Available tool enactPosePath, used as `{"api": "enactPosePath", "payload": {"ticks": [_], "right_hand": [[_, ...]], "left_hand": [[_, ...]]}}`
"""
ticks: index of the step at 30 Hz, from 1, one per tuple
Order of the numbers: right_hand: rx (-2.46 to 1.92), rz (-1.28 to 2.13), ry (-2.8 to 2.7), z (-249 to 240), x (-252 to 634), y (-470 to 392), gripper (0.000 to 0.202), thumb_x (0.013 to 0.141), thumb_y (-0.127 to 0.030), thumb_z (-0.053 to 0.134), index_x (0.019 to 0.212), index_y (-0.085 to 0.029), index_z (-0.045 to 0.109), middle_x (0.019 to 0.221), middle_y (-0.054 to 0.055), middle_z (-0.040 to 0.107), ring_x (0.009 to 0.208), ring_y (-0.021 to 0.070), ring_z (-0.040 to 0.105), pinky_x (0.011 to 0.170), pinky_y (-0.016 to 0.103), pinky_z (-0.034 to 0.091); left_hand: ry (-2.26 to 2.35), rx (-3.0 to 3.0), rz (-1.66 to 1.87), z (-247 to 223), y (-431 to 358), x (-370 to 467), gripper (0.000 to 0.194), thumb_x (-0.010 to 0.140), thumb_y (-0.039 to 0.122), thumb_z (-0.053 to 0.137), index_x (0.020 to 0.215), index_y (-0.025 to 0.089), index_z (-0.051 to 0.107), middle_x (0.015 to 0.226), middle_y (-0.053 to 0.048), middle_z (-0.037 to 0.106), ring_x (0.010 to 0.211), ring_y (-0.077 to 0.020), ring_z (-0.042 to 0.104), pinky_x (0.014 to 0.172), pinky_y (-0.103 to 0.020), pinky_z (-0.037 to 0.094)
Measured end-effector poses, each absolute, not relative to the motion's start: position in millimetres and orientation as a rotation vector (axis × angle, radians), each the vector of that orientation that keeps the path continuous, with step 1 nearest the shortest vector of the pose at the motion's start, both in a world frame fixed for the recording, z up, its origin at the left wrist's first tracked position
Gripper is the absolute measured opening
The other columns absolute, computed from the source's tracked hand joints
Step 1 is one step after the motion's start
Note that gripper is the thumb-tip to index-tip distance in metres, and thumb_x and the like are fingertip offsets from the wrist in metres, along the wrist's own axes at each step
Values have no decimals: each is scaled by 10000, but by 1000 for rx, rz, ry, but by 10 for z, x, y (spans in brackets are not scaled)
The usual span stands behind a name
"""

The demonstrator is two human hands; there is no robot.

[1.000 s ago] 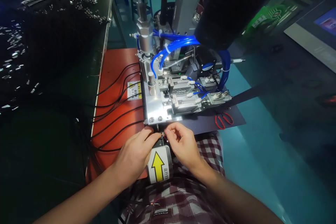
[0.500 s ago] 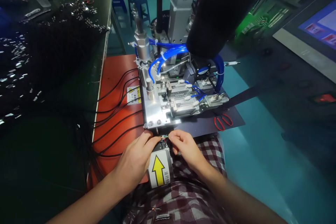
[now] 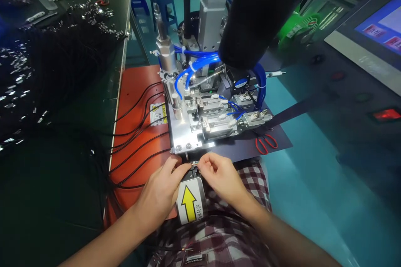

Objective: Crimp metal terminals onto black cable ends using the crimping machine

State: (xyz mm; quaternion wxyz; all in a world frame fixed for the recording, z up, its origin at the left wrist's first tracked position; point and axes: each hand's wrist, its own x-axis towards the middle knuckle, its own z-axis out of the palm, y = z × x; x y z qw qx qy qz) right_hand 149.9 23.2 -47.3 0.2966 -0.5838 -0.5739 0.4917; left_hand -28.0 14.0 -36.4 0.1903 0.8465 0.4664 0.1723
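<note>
My left hand point(image 3: 160, 188) is closed in a pinch at the front edge of the metal machine point(image 3: 184, 133), holding the end of a cable mostly hidden by the fingers. Thin coloured wires point(image 3: 194, 164) show between its fingertips and those of my right hand point(image 3: 223, 177). That hand is also pinched shut, its thumb and forefinger on the wire ends. Both sets of fingertips meet just above a small dark fixture point(image 3: 191, 173). Nearer to me, a white plate with a yellow arrow point(image 3: 189, 203) lies below the fixture.
Black cables point(image 3: 140, 133) cross the orange board point(image 3: 134, 87) at left. A large heap of black cables with shiny ends point(image 3: 72, 41) covers the left table. Red-handled scissors point(image 3: 266, 144) lie right of the machine. A black cylinder point(image 3: 250, 21) hangs overhead. A screen point(image 3: 382, 29) stands right.
My right hand has shifted slightly left, bringing its fingertips closer to my left hand over the wires. The left hand keeps its pinch in nearly the same place.
</note>
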Motion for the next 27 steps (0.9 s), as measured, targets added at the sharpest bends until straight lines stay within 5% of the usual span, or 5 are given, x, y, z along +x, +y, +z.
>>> {"api": "enactPosePath", "payload": {"ticks": [4,11,18,27], "right_hand": [[-1399,1751,-1129,-606,1525,269,219,786,-364,572,693,-168,543,488,-69,431,405,86,397,425,215,305],[-1389,1644,-1128,-719,1481,237,243,822,-407,546,742,-179,518,583,-52,485,461,95,474,464,223,356],[-1292,1785,-1014,-725,1437,258,254,824,-408,534,731,-178,478,470,-68,473,442,92,423,475,216,331],[-1255,1795,-987,-742,1435,259,246,813,-392,556,712,-179,488,497,-57,502,463,94,429,496,224,329]], "left_hand": [[1280,2311,508,-378,127,-299,282,883,101,387,1103,166,549,974,-88,537,834,-188,579,691,-296,514],[1316,2495,493,-351,121,-301,242,857,58,395,1015,124,566,912,-98,545,838,-214,518,715,-334,488],[1388,2669,134,-313,41,-293,343,815,46,418,1139,106,514,940,-112,525,779,-231,480,614,-353,478],[1380,2547,291,-385,39,-300,294,837,56,389,1083,112,540,970,-117,552,817,-234,505,688,-382,506]]}}
